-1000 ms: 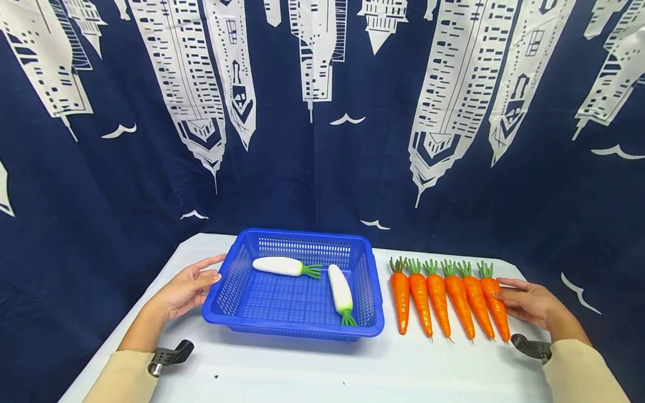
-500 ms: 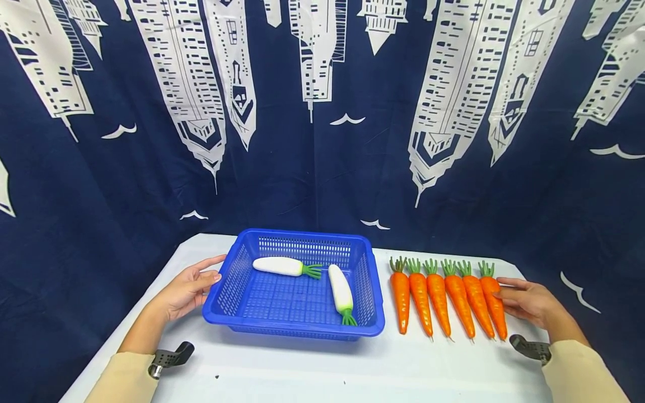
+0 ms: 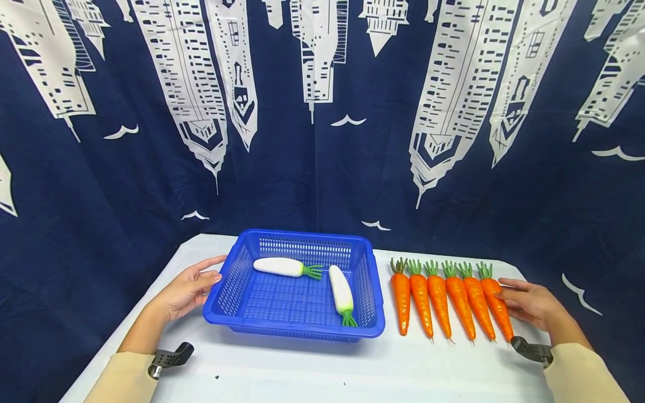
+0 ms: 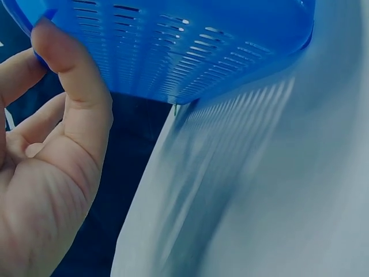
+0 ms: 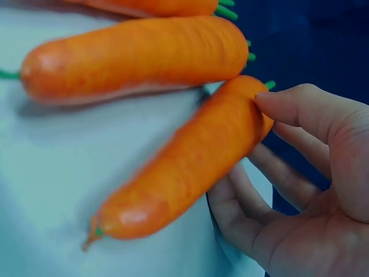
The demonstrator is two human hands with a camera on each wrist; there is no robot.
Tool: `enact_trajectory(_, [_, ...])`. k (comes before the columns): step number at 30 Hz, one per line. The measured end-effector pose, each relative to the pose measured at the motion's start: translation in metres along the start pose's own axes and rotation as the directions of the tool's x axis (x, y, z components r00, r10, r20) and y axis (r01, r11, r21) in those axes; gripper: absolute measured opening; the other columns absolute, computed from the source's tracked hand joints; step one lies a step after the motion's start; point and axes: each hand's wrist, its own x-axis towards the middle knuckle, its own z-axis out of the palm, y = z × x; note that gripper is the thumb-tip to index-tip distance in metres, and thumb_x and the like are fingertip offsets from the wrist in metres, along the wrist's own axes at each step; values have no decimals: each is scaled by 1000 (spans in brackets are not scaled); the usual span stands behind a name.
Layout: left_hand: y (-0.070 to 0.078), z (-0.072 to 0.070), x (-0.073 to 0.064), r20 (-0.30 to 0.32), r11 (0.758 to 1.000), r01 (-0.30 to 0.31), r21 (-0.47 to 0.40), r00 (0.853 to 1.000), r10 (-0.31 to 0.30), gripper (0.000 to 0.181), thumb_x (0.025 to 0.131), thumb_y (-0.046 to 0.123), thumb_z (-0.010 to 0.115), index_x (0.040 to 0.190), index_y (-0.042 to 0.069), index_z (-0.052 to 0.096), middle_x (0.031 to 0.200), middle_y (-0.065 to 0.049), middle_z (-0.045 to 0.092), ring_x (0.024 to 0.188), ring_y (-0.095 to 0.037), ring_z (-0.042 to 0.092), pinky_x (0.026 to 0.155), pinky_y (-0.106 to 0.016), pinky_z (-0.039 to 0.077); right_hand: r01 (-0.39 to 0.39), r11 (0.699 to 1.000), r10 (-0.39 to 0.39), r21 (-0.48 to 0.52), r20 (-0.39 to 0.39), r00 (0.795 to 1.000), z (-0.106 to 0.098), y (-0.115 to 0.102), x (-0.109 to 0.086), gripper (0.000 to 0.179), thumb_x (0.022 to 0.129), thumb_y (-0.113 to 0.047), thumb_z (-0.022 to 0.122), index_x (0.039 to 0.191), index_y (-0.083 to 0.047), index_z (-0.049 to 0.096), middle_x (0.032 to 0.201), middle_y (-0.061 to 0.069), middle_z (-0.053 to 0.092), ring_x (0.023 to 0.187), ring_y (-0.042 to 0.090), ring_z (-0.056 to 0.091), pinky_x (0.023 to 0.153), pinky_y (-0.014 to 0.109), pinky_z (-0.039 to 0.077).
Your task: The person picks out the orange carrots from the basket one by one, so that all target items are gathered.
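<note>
A blue plastic basket (image 3: 294, 326) stands on the white table, with two white radishes with green tops inside: one radish (image 3: 277, 266) lies crosswise at the back, the other radish (image 3: 341, 288) slants along the right side. My left hand (image 3: 187, 290) pinches the basket's left rim; the left wrist view shows the thumb (image 4: 60, 49) on it and the fingers beyond. To the right, several orange carrots (image 3: 438, 296) lie in a row, green tops toward the back. My right hand (image 3: 531, 302) holds the rightmost carrot (image 5: 184, 161) near its top, thumb above, other fingers partly hidden behind.
Behind the table (image 3: 282, 375) hangs a dark blue cloth (image 3: 322, 168) printed with white buildings and birds. Black straps (image 3: 168, 356) sit on both wrists. Another carrot (image 5: 138, 57) lies close beside the held one.
The tip of the rightmost carrot swings slightly left, then back to the right. My left hand and the basket stay nearly where they were.
</note>
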Motion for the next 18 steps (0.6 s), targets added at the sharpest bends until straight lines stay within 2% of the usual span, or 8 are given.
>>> enact_trajectory(3, [0, -2, 0, 1, 999, -3, 37, 1000, 3, 64, 108, 10, 48, 161, 1, 13, 107, 3, 73, 94, -12, 74, 84, -36, 65, 65, 989, -72, -131, -49, 996, 6, -2, 0, 73, 99, -24, 68, 153, 9, 32, 119, 19, 72, 92, 10, 70, 82, 32, 64])
enact_trajectory(5, [1, -4, -1, -6, 997, -2, 72, 1000, 3, 62, 109, 11, 47, 160, 1, 14, 105, 4, 72, 91, -10, 73, 83, -36, 65, 105, 962, -135, -253, -101, 986, 12, -6, -1, 70, 100, -25, 63, 153, 11, 32, 138, 34, 58, 104, 24, 70, 88, 41, 64])
enact_trajectory(7, [3, -5, -1, -26, 993, 5, 120, 1000, -1, 62, 109, 13, 48, 160, 0, 15, 103, 6, 72, 89, -10, 72, 82, -35, 65, 109, 929, -177, -353, -165, 970, 18, -13, -3, 66, 101, -26, 61, 152, 9, 37, 150, 38, 42, 118, 42, 61, 95, 53, 59])
enact_trajectory(9, [7, -7, -1, -67, 982, 11, 188, 998, 1, 63, 109, 17, 49, 160, -1, 17, 97, 7, 70, 85, -9, 69, 79, -34, 65, 105, 906, -208, -409, -217, 954, 24, -22, -6, 62, 101, -27, 59, 150, 6, 41, 151, 38, 39, 127, 55, 47, 99, 65, 52])
enact_trajectory(11, [11, -8, 0, -123, 965, 18, 261, 992, 15, 63, 108, 18, 52, 159, -3, 20, 92, 7, 66, 80, -9, 65, 75, -31, 65, 116, 887, -248, -447, -250, 936, 30, -31, -10, 58, 102, -27, 58, 149, 4, 45, 149, 39, 41, 127, 59, 43, 99, 72, 48])
enact_trajectory(15, [20, -12, 4, -228, 901, 13, 433, 969, 96, 57, 106, 15, 55, 154, -5, 31, 88, -1, 60, 75, -13, 64, 67, -30, 64, 204, 804, -416, -558, -283, 864, 41, -48, -12, 49, 101, -26, 62, 142, 0, 56, 139, 39, 52, 117, 56, 53, 90, 67, 54])
enact_trajectory(16, [22, -13, 6, -248, 880, 10, 474, 961, 122, 55, 106, 13, 56, 152, -6, 35, 89, -3, 60, 74, -15, 64, 66, -30, 64, 231, 780, -459, -582, -281, 843, 45, -52, -12, 47, 100, -25, 63, 139, 0, 58, 136, 38, 53, 114, 56, 55, 88, 67, 55])
enact_trajectory(18, [24, -17, 8, -272, 820, 0, 572, 944, 189, 50, 104, 11, 57, 148, -7, 40, 90, -10, 62, 73, -20, 68, 65, -30, 64, 280, 732, -535, -621, -269, 801, 51, -62, -12, 42, 100, -24, 64, 135, 0, 61, 135, 36, 55, 112, 54, 57, 87, 67, 56])
